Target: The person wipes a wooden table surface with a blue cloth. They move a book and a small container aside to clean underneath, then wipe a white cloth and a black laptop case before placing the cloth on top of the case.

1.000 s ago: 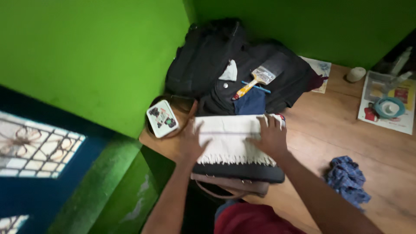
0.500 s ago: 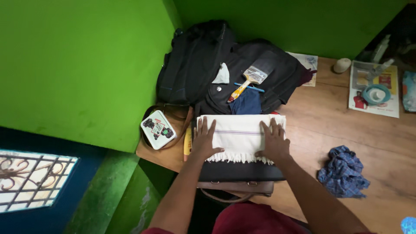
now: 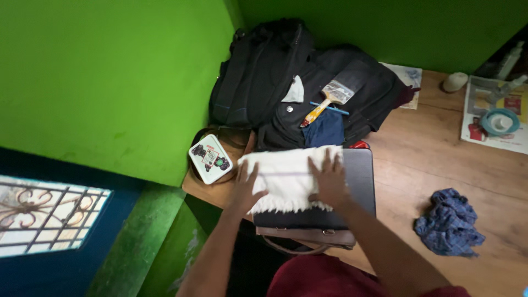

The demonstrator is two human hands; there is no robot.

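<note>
A white fringed cloth (image 3: 289, 176) lies over the left part of a closed dark laptop (image 3: 360, 179) on a wooden table (image 3: 434, 148). My left hand (image 3: 246, 184) presses flat on the cloth's left end. My right hand (image 3: 329, 179) lies flat, fingers spread, on the cloth's right part. Neither hand grips anything. A brown bag (image 3: 308, 237) shows under the laptop's near edge.
Black backpacks (image 3: 275, 71) are piled in the corner, with a paintbrush (image 3: 324, 102) and a blue cloth (image 3: 325, 129) on them. A small white box (image 3: 210, 158) sits at the left. A crumpled blue rag (image 3: 448, 223) lies right. Papers and a tape roll (image 3: 499, 121) are far right. Green walls enclose two sides.
The white cloth has slid left, baring the laptop's right part. Both my hands moved left with it, still flat on the cloth.
</note>
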